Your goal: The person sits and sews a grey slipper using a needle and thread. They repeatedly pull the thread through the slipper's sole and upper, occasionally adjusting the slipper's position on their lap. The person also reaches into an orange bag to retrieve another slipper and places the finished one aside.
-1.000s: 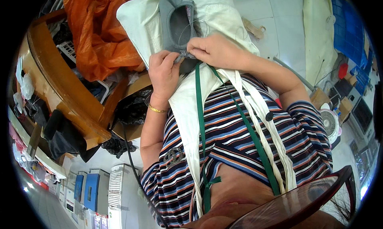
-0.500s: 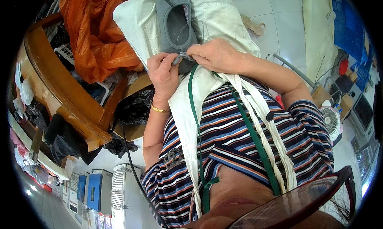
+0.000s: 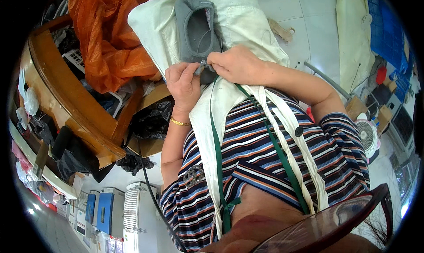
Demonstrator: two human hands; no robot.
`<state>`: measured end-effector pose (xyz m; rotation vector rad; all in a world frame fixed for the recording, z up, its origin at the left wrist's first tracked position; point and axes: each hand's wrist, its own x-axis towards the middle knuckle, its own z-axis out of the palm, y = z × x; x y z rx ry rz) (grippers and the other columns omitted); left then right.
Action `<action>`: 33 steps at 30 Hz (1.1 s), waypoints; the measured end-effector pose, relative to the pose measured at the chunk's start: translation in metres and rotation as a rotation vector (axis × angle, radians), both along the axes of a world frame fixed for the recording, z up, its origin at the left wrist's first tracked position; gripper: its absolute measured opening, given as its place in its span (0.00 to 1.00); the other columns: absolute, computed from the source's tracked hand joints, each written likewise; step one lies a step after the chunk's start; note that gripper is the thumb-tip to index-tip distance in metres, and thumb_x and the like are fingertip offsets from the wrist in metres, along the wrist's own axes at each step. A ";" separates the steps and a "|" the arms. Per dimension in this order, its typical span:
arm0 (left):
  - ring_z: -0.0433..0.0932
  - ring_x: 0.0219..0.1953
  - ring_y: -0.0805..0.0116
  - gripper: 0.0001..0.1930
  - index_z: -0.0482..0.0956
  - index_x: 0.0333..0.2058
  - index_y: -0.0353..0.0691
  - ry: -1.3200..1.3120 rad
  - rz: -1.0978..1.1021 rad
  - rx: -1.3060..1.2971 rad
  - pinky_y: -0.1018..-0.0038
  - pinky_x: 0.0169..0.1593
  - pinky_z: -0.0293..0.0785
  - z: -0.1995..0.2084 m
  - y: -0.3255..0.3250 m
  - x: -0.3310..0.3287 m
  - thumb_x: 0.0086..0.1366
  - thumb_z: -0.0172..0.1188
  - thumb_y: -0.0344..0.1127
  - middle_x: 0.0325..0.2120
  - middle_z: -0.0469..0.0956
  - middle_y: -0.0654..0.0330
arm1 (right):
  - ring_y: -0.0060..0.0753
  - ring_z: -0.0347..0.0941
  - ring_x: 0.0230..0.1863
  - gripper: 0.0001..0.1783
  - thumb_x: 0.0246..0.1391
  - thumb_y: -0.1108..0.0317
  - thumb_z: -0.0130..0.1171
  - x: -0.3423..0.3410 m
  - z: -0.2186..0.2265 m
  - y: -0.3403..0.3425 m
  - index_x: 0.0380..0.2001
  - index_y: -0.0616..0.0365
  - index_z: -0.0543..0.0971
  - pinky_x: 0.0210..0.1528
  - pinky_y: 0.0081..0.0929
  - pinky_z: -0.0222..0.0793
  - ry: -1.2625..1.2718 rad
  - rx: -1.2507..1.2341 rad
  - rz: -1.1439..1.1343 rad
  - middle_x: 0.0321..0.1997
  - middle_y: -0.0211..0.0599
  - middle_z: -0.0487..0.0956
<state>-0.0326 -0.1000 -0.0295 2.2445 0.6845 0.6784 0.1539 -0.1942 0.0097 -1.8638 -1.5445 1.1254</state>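
A grey slip-on cloth shoe [image 3: 184,37] lies on the off-white apron [image 3: 240,17] over my lap, its opening facing up. At its near end, my left hand [image 3: 183,86] is closed in a pinch on a bit of grey fabric. Beside it, my right hand [image 3: 236,65] pinches the same spot with fingers and thumb pressed together. Between the fingertips sits a small shiny, clear-looking piece [image 3: 203,62]. A thin thread [image 3: 203,40] loops over the shoe opening. Any needle is too small to make out, and my fingers hide part of the shoe's near end.
An orange plastic sheet [image 3: 106,41] is heaped at the left, above a curved wooden table edge [image 3: 73,107]. A carton with a black bag [image 3: 152,118] stands by my left forearm. At the right are a tan scrap [image 3: 280,30] on the floor and a small fan [image 3: 365,134].
Both hands and the shoe have shifted slightly down and right in the picture. The thread loop over the opening has changed shape. Both pinches stay at the same spot.
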 end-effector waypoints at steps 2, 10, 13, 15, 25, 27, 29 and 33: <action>0.73 0.35 0.59 0.18 0.83 0.35 0.43 0.000 0.004 0.032 0.67 0.40 0.68 0.000 -0.001 0.000 0.43 0.63 0.19 0.31 0.77 0.61 | 0.57 0.77 0.28 0.07 0.57 0.67 0.51 -0.003 0.000 0.000 0.34 0.59 0.75 0.32 0.50 0.71 0.018 -0.008 -0.002 0.23 0.50 0.79; 0.74 0.34 0.59 0.20 0.82 0.36 0.42 -0.016 -0.018 0.071 0.65 0.41 0.68 -0.003 -0.001 0.000 0.42 0.60 0.18 0.31 0.77 0.61 | 0.61 0.76 0.28 0.07 0.61 0.66 0.50 -0.008 -0.008 0.008 0.38 0.58 0.71 0.30 0.51 0.70 0.014 -0.083 -0.006 0.24 0.52 0.78; 0.74 0.35 0.58 0.18 0.84 0.34 0.42 0.031 0.017 0.060 0.65 0.41 0.69 -0.002 -0.006 -0.001 0.41 0.58 0.18 0.30 0.78 0.60 | 0.63 0.76 0.29 0.08 0.61 0.66 0.49 -0.010 -0.012 0.008 0.36 0.60 0.69 0.31 0.54 0.70 0.033 -0.113 -0.020 0.24 0.56 0.77; 0.75 0.35 0.57 0.19 0.84 0.33 0.44 0.031 0.032 0.047 0.63 0.40 0.73 -0.004 -0.008 -0.002 0.39 0.59 0.18 0.30 0.77 0.59 | 0.64 0.75 0.29 0.08 0.62 0.66 0.48 -0.007 -0.015 0.001 0.37 0.59 0.69 0.30 0.55 0.69 0.050 -0.068 -0.031 0.24 0.57 0.77; 0.74 0.33 0.55 0.17 0.82 0.36 0.38 -0.080 0.076 -0.081 0.65 0.38 0.72 0.005 -0.009 -0.007 0.43 0.64 0.19 0.29 0.76 0.57 | 0.55 0.78 0.33 0.13 0.65 0.61 0.51 -0.009 -0.007 0.009 0.39 0.60 0.69 0.33 0.44 0.70 0.280 -0.079 -0.134 0.28 0.51 0.79; 0.74 0.33 0.55 0.16 0.82 0.34 0.37 -0.094 0.052 -0.082 0.65 0.38 0.72 0.007 -0.008 -0.003 0.42 0.65 0.19 0.29 0.76 0.57 | 0.52 0.78 0.32 0.14 0.65 0.60 0.51 -0.011 -0.006 0.013 0.38 0.62 0.69 0.34 0.42 0.70 0.267 -0.104 -0.177 0.29 0.49 0.79; 0.74 0.34 0.56 0.16 0.82 0.34 0.37 -0.097 0.025 -0.071 0.65 0.38 0.72 0.006 -0.007 0.000 0.42 0.65 0.19 0.29 0.76 0.57 | 0.52 0.77 0.31 0.13 0.65 0.60 0.51 -0.012 -0.013 0.015 0.39 0.61 0.69 0.34 0.42 0.71 0.277 -0.084 -0.197 0.28 0.49 0.79; 0.73 0.33 0.56 0.18 0.82 0.36 0.38 -0.090 0.008 -0.041 0.65 0.38 0.72 0.004 -0.006 -0.001 0.42 0.65 0.20 0.29 0.75 0.57 | 0.53 0.77 0.31 0.13 0.64 0.61 0.52 -0.006 -0.002 0.026 0.38 0.61 0.71 0.34 0.42 0.71 0.366 -0.239 -0.179 0.28 0.48 0.78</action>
